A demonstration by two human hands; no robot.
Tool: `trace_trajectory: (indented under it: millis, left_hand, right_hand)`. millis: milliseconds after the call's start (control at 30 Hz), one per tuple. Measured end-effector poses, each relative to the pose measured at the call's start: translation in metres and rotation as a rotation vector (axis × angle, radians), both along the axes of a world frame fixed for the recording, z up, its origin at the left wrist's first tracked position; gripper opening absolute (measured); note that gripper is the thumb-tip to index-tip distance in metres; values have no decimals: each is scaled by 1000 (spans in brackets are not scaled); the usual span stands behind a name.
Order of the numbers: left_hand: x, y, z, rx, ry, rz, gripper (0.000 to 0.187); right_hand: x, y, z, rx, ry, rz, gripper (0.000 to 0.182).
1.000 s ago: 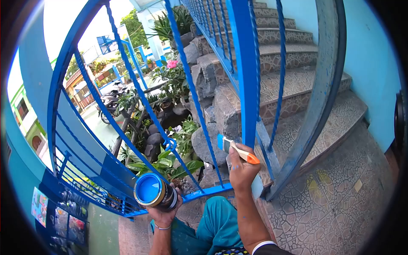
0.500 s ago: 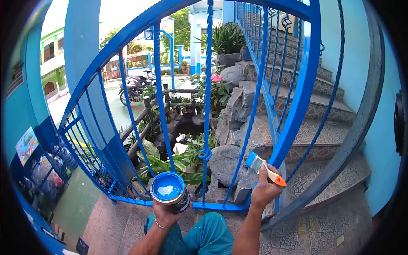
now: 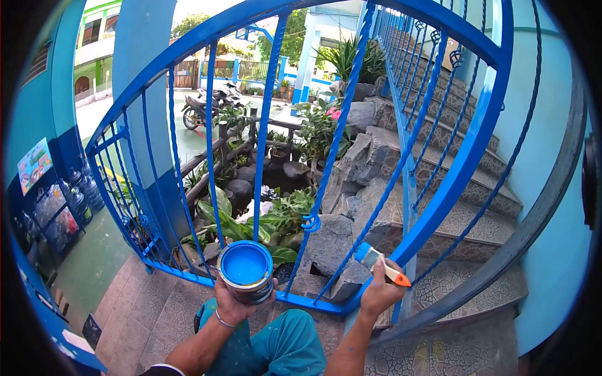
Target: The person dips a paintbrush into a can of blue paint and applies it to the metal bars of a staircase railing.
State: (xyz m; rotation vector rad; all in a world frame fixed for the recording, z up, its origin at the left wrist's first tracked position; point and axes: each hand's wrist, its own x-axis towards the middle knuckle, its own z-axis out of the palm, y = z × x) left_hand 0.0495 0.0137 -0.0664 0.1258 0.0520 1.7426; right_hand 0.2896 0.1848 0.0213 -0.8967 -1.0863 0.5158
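My left hand point(image 3: 233, 305) is wrapped round an open can of blue paint point(image 3: 246, 266), held upright above my knees. Between the fingers of my right hand point(image 3: 380, 293) is a paintbrush point(image 3: 390, 271) with an orange-tipped handle. Its blue-coated bristles point up and left, beside a twisted bar of the blue railing point(image 3: 473, 178); whether they touch it I cannot tell. The railing's bottom rail runs just beyond the can.
Stone-patterned stairs point(image 3: 467, 216) climb at the right, behind a grey curved rail point(image 3: 545, 216). Past the bars are grey rocks point(image 3: 332, 241), leafy plants and a parked motorcycle point(image 3: 199, 111). Water bottles point(image 3: 80, 203) stand at the left.
The view has tilted and shifted, so the railing leans more to the right. The can and brush appear slightly further left, both still in my hands.
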Motion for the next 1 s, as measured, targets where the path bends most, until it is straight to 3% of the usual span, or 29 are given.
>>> trace_trajectory:
  millis: [133, 233, 367, 600, 733, 900, 1000]
  left_hand:
    - [2, -1, 4, -51, 42, 23, 88]
    - [2, 0, 2, -47, 21, 25, 88]
    - [-3, 2, 1, -49, 57, 19, 89]
    - [-1, -1, 13, -99, 68, -3, 85]
    - [0, -2, 5, -43, 22, -21, 89]
    - [6, -1, 20, 7, -47, -64, 93]
    - [8, -2, 20, -3, 93, 35, 92]
  right_hand:
    - [-13, -17, 17, -2, 92, 95, 15]
    - [-6, -16, 34, 219, 183, 131, 17]
    - [9, -21, 27, 271, 242, 122, 19]
    - [17, -8, -51, -122, -56, 57, 13]
    - [10, -1, -76, -253, -53, 137, 16]
    - [12, -12, -51, -120, 261, 245, 16]
    - [18, -24, -21, 25, 430, 246, 18]
